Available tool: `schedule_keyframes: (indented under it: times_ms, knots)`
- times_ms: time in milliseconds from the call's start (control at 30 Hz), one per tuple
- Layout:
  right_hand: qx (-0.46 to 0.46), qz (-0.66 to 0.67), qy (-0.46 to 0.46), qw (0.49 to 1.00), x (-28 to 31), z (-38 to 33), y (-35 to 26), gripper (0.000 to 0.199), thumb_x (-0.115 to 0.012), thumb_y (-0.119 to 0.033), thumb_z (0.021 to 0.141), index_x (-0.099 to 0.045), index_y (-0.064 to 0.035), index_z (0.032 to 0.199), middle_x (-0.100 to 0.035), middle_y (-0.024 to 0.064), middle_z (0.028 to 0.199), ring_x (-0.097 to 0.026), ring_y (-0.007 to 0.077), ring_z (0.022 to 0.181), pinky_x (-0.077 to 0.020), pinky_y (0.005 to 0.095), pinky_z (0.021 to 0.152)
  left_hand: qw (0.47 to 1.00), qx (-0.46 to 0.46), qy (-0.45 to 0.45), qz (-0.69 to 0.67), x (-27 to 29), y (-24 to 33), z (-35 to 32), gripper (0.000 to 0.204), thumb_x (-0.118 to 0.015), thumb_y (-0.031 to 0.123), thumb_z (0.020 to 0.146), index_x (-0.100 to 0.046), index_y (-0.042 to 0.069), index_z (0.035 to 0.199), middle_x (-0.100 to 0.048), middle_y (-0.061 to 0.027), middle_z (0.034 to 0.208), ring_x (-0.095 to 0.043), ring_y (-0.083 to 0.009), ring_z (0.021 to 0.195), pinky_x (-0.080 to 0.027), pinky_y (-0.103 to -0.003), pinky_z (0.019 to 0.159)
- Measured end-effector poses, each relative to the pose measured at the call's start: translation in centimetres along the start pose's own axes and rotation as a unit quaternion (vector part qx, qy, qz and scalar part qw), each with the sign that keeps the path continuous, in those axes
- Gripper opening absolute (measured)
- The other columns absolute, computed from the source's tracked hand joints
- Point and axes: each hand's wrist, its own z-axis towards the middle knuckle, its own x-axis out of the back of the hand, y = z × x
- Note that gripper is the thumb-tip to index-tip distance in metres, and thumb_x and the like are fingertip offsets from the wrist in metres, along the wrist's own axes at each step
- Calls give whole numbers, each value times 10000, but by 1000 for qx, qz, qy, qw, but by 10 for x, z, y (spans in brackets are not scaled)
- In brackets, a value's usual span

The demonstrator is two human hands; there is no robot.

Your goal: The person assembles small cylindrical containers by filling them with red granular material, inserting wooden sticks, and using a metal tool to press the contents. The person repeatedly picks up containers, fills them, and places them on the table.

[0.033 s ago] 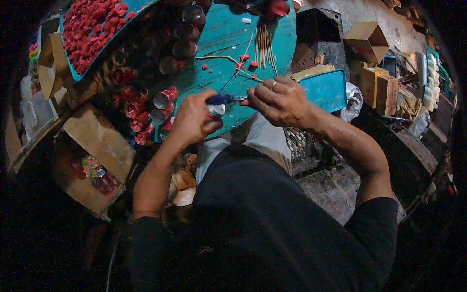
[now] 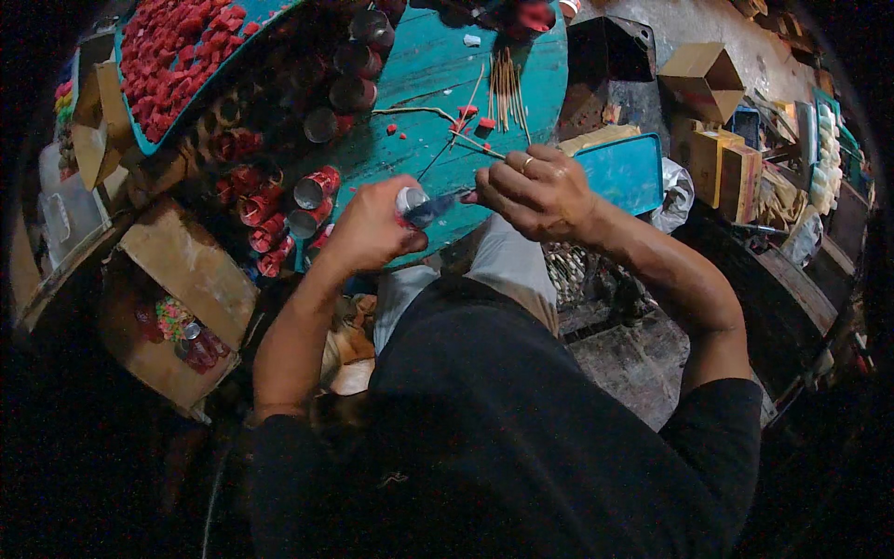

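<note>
Above the teal tabletop (image 2: pixel 424 84) my left hand (image 2: pixel 368 228) is closed around a small silver-ended tube (image 2: pixel 410 198) with a bit of red on it. A dark blue narrow thing (image 2: pixel 434 210), smeared by motion, stretches from the tube to the fingertips of my right hand (image 2: pixel 538 191). Those fingers are closed in a pinch, a ring on one of them. A thin stick (image 2: pixel 482 149) runs from the right fingers toward the far left; whether they grip it or only touch it, I cannot tell. Small red pieces (image 2: pixel 467 111) lie beside the stick.
Several thin brown sticks (image 2: pixel 506 88) lie at the far side. Red tubes with silver ends (image 2: pixel 317 187) cluster on the left, below a teal tray (image 2: pixel 149 144) of red chunks. A blue tray (image 2: pixel 629 172) sits right; cardboard boxes (image 2: pixel 703 82) stand beyond.
My left hand has turned, bringing the tube's silver end up and leftward. The blue thing has shifted a little down and right. My right hand has barely moved.
</note>
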Motion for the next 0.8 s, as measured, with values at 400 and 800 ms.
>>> schedule_keyframes:
  times_ms: [400,800]
  knots:
    - [-335,155,-149,917,-166,-42,-44,358,-589,-423,978,-745,-121,865,-725,117,814,-709,354,779,-524,487,631,979,75,90,-168,-29,-41,-15,430,-894,133,738,-642,59,1080,-697,-7,892,-666,-108,845,-552,-305,776]
    - [-362,-17,-3,932,-156,-59,-6,208,-703,-145,802,-704,-105,1006,-652,84,998,-628,316,883,-473,453,729,977,-72,151,-135,-41,-17,-2,566,-878,121,756,-606,57,1249,-685,-99,1150,-696,-220,1037,-560,-365,893]
